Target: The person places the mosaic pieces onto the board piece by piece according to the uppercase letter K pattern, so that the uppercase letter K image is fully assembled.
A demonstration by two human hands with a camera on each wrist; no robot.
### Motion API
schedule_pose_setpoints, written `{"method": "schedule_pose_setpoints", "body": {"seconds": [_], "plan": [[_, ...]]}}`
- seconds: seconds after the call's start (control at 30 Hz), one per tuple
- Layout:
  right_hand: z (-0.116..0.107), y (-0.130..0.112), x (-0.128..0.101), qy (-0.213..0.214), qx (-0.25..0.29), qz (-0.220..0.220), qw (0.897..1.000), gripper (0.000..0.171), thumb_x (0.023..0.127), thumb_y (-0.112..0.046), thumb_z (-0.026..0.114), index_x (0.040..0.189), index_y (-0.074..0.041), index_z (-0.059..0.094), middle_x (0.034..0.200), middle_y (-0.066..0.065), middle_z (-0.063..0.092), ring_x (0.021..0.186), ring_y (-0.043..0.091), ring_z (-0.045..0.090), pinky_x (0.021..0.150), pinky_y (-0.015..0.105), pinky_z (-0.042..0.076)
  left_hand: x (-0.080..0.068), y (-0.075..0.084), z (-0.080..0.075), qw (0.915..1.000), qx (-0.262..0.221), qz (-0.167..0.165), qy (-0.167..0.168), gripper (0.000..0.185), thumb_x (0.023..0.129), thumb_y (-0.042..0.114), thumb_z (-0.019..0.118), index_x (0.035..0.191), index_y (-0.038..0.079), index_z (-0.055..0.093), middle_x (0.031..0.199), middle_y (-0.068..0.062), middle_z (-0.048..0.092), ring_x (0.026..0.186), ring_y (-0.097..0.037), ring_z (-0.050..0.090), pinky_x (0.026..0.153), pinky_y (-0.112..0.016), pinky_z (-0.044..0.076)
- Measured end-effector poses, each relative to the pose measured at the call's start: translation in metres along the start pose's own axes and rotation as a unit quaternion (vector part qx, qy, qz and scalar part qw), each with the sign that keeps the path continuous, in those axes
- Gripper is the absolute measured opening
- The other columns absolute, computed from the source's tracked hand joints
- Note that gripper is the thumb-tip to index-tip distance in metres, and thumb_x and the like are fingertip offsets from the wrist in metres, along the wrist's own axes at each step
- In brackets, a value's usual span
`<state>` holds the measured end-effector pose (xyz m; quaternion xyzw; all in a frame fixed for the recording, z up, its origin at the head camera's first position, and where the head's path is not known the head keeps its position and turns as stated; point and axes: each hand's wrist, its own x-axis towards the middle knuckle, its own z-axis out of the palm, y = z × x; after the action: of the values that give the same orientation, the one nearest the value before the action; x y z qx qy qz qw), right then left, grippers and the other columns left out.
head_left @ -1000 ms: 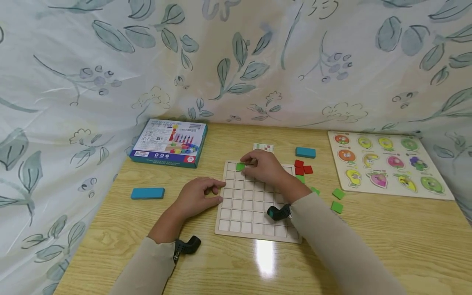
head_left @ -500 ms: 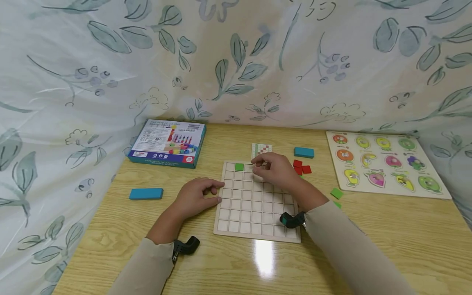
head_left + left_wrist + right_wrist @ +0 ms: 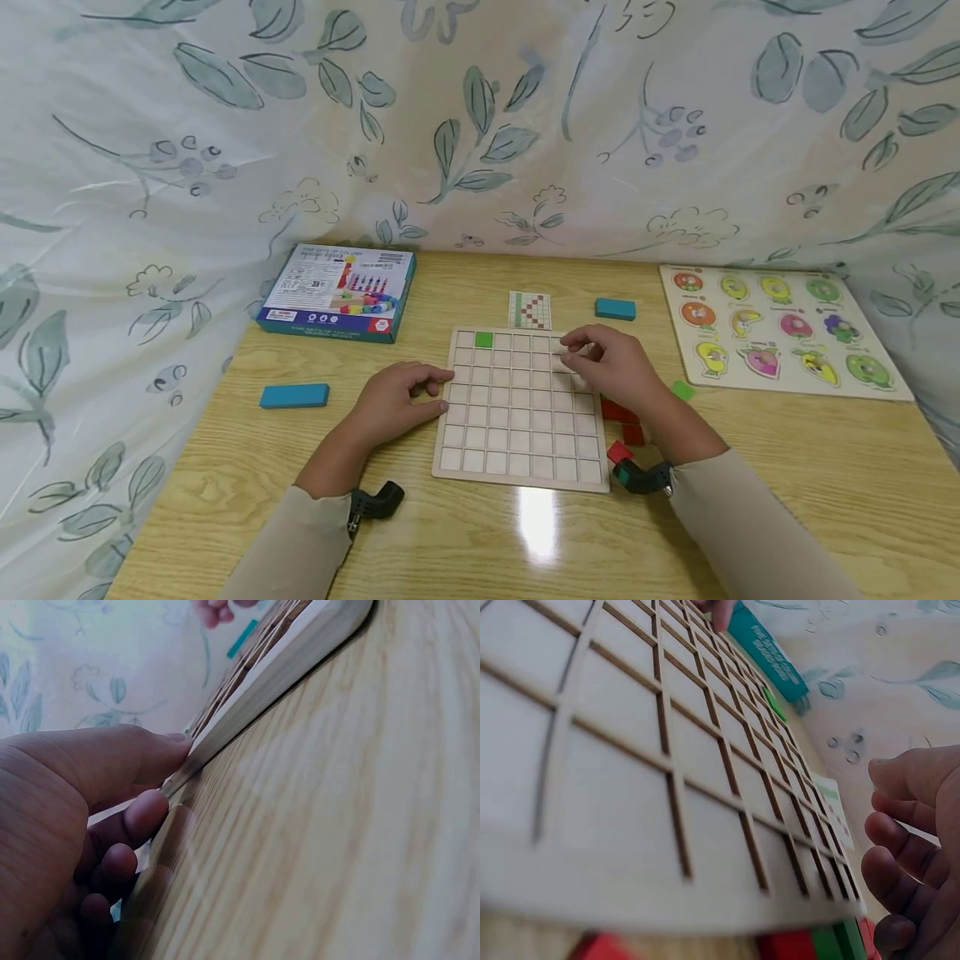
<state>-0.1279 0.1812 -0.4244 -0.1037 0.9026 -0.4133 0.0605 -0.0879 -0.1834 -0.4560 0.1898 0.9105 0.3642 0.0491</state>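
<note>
The grid board [image 3: 519,417] is pale wood with rounded corners and lies flat on the counter [image 3: 450,533]. Raised strips divide its face into rows and columns of shallow square cells. One seated green tile [image 3: 483,340] occupies the second cell from the left in the far row; the other cells in view show pale wood. Loose red tiles [image 3: 632,433] lie along the board's right edge, one angled toward the near corner. Loose green pieces [image 3: 826,943] lie among them, partly hidden. An outlying green tile [image 3: 682,390] rests farther right, apart from the board.
</note>
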Motion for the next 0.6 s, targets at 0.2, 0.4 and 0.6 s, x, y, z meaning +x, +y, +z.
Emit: {"method": "schedule_pose_setpoints", "body": {"seconds": [0.2, 0.4, 0.6], "plan": [[-0.014, 0.019, -0.022, 0.021, -0.009, 0.021, 0.999, 0.026, 0.102, -0.027, 0.077, 0.123, -0.012, 0.076, 0.108, 0.006, 0.072, 0.089, 0.025, 0.06, 0.068, 0.032, 0.052, -0.001, 0.0, 0.001, 1.0, -0.001, 0.003, 0.0, 0.037, 0.095, 0.024, 0.083, 0.131, 0.02, 0.077, 0.095, 0.015, 0.063, 0.085, -0.013, 0.053, 0.08, -0.036, 0.044], [-0.031, 0.03, -0.042, 0.027, -0.005, 0.031, 0.999, 0.029, 0.102, -0.028, 0.076, 0.126, -0.01, 0.074, 0.11, 0.008, 0.071, 0.089, 0.025, 0.063, 0.066, 0.032, 0.054, -0.001, 0.002, -0.001, 1.0, 0.001, 0.001, -0.001, 0.037, 0.095, 0.024, 0.083, 0.132, 0.02, 0.077, 0.096, 0.014, 0.064, 0.086, -0.014, 0.053, 0.081, -0.037, 0.044], [-0.049, 0.038, -0.054, 0.04, -0.041, 0.04, 0.998, 0.033, 0.102, -0.03, 0.076, 0.128, -0.009, 0.074, 0.112, 0.009, 0.072, 0.088, 0.025, 0.061, 0.065, 0.03, 0.052, -0.001, 0.003, -0.002, 1.0, -0.005, 0.0, -0.004, 0.037, 0.096, 0.024, 0.083, 0.132, 0.02, 0.077, 0.098, 0.014, 0.064, 0.087, -0.014, 0.054, 0.081, -0.038, 0.045]]}}
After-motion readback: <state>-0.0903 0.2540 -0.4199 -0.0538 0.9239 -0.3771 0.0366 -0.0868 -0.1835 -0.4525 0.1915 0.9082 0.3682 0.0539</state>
